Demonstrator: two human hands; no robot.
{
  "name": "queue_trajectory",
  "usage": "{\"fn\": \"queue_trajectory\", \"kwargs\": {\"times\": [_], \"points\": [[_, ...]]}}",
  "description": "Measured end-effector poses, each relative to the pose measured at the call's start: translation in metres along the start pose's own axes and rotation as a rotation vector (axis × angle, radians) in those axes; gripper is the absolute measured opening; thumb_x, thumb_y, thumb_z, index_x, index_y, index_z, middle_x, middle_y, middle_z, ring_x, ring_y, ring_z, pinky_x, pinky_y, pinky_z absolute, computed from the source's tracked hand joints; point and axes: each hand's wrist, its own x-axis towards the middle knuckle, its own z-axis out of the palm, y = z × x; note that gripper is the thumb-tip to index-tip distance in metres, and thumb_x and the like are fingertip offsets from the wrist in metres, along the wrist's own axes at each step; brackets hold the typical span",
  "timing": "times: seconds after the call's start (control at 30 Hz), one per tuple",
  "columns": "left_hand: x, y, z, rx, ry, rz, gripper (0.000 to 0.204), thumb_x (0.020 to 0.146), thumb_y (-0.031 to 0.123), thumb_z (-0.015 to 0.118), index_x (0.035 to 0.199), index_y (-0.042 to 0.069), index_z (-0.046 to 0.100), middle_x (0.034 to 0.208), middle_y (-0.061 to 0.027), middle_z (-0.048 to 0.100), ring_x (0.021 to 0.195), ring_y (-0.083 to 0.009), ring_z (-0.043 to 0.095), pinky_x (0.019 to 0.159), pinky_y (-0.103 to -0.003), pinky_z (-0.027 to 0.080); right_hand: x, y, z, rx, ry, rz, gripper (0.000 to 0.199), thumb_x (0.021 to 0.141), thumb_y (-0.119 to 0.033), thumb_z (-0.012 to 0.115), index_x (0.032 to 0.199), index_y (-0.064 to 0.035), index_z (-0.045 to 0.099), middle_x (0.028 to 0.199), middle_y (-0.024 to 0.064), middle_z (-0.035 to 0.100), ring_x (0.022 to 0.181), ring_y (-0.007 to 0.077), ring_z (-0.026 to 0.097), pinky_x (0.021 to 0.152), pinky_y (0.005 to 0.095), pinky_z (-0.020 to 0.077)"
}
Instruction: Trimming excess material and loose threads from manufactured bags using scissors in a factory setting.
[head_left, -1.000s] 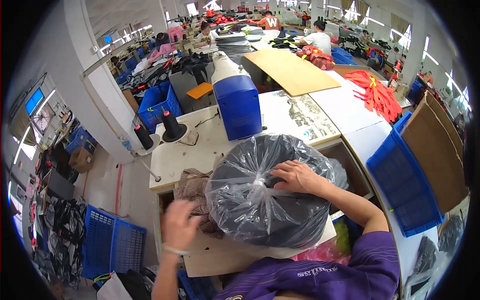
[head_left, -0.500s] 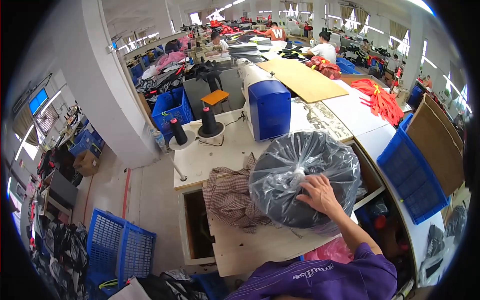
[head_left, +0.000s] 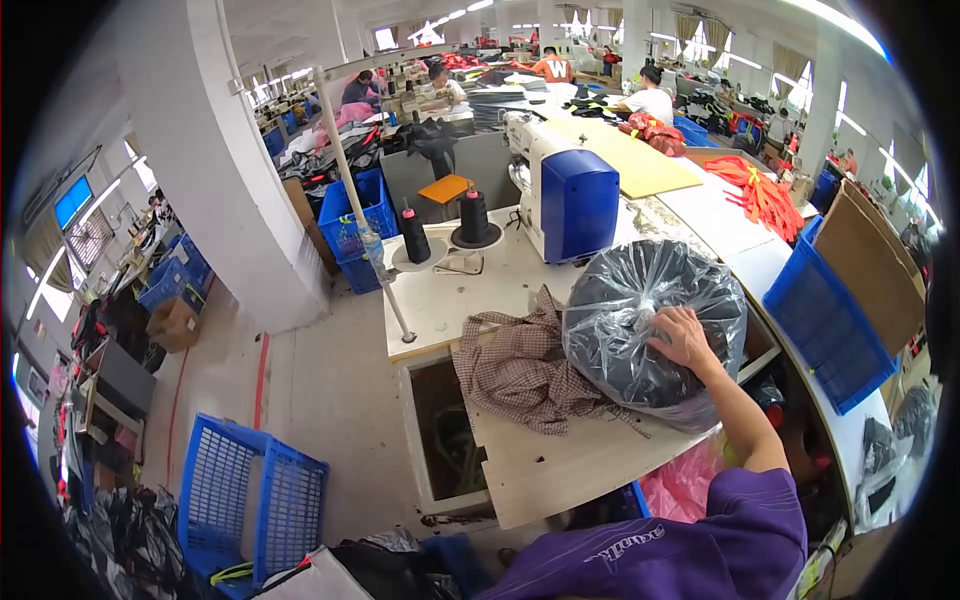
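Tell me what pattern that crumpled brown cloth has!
The crumpled brown cloth has a small light-and-dark check, best seen in the head view.

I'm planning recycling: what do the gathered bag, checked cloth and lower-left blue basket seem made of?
Gathered bag: glossy, thin plastic; it's see-through and glints.
Checked cloth: matte, likely woven fabric, by its soft folds; fibre unclear.
Blue basket: probably moulded plastic, by its regular slots.

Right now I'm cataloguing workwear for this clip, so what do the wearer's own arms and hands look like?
The right hand wears no glove, and no wristband shows. The right forearm is bare below a short purple sleeve with fine paler lines. The sleeve belongs to a purple shirt with pale lettering. The left hand and arm are out of view.
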Motion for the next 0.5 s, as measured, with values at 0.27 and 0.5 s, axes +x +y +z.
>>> {"fn": "queue_trajectory", "kwargs": {"times": [0.27, 0.5], "points": [[-0.001, 0.038, 0.035, -0.239, -0.35, 0.124, 0.027, 0.086, 0.03, 0.055, 0.1, 0.007, 0.061, 0.105, -0.0153, 0.057, 0.1, -0.0327, 0.052, 0.087, -0.047, 0.041, -0.008, -0.008, -0.004, -0.116, -0.004, -0.089, 0.038, 0.068, -0.026, 0.073, 0.096, -0.0076, 0.057, 0.102, 0.0079, 0.054, 0.098, 0.0266, 0.053, 0.087, 0.0382, 0.0382], [-0.069, 0.0, 0.087, -0.242, -0.954, 0.361, 0.035, 0.083, 0.03, 0.058, 0.109, 0.006, 0.059, 0.119, -0.0197, 0.052, 0.116, -0.0342, 0.045, 0.098, -0.046, 0.035, -0.003, -0.009, 0.009, -0.177, -0.095, -0.133, 0.042, 0.069, -0.024, 0.072, 0.102, -0.0062, 0.054, 0.106, 0.0108, 0.053, 0.103, 0.0282, 0.051, 0.089, 0.0397, 0.0376]]}}
